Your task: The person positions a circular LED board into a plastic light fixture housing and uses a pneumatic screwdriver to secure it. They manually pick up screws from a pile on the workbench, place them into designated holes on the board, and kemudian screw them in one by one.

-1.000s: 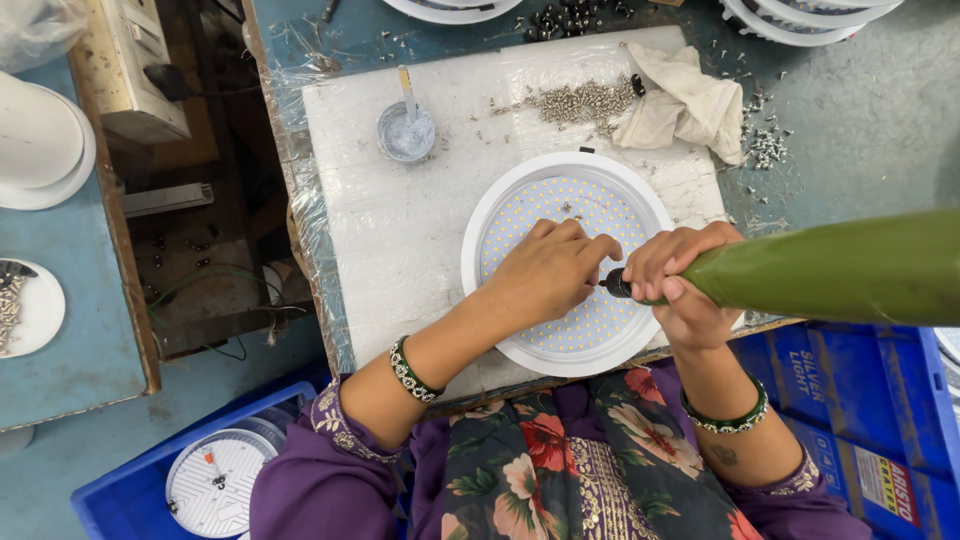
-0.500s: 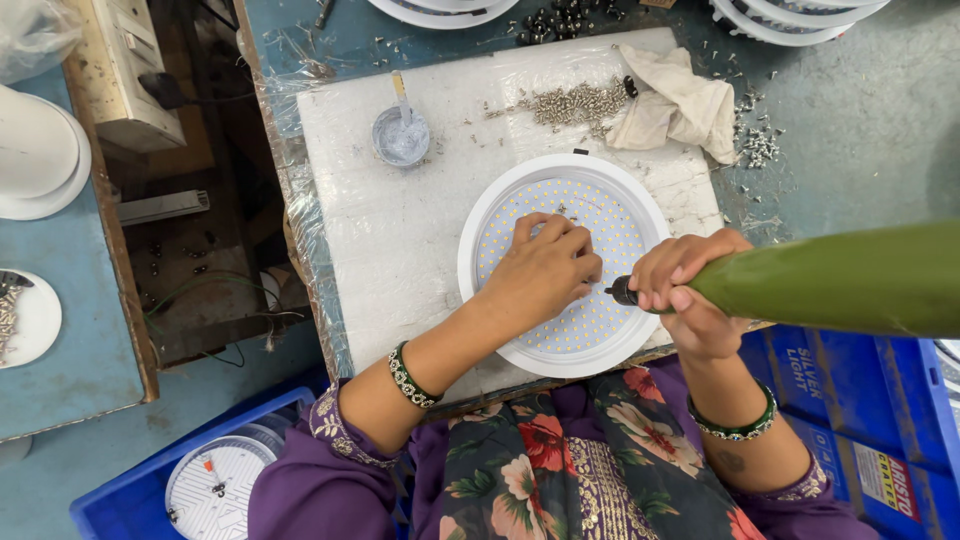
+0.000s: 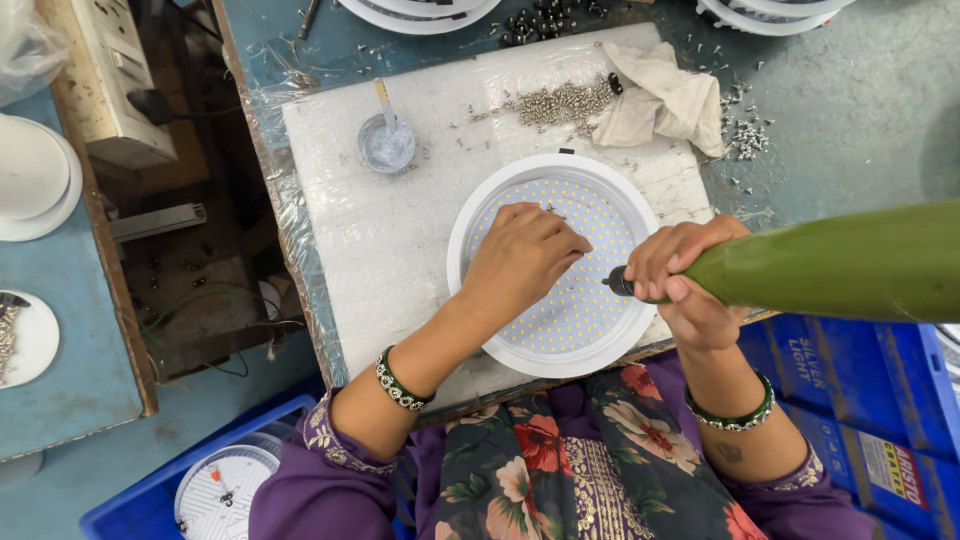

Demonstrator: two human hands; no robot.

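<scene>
Head view, left hand (image 3: 525, 250) resting loosely curled on round white LED panel (image 3: 553, 263), right hand (image 3: 682, 280) wrapped tight around green power screwdriver (image 3: 840, 262), screw pile (image 3: 560, 101) far.

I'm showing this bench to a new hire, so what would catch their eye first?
The round white light panel dotted with tiny LEDs, mid-board, with the left hand resting on it. Next, the big green driver coming in from the right, held by the right hand at the panel's rim. Behind, a screw pile beside a rag.
</scene>
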